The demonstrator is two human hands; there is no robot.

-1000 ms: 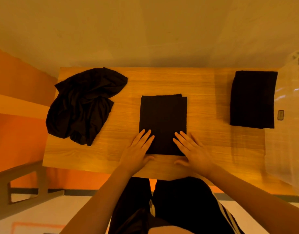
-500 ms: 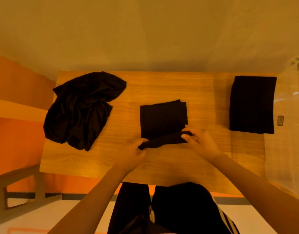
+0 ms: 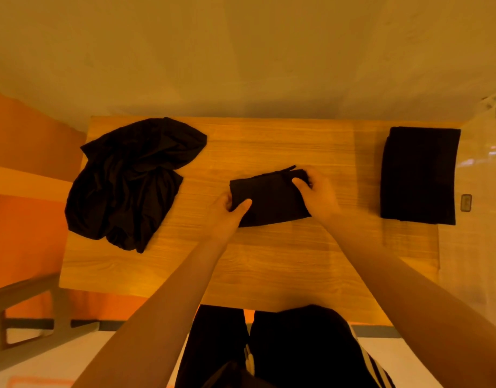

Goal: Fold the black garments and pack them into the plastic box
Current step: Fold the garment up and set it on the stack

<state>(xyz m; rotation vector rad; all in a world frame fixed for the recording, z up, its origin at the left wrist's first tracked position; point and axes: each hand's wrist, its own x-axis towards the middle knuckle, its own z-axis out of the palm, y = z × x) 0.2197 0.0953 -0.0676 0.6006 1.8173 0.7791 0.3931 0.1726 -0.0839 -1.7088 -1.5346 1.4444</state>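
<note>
Both hands grip the small folded black garment [image 3: 269, 200] mid-table: left hand [image 3: 227, 211] pinching its left edge, right hand [image 3: 316, 191] its far right corner. Crumpled black pile [image 3: 129, 180] sits off left.

The plastic box [image 3: 482, 175], well to the right of the right-hand fingers [image 3: 300, 182], runs off the right edge of the picture, and its clear walls blur into the glare. Most left-hand fingers [image 3: 242, 205] are tucked beneath the folded garment [image 3: 269, 200], out of sight. A small dark tag [image 3: 466, 203] on the box is too small to read.
</note>
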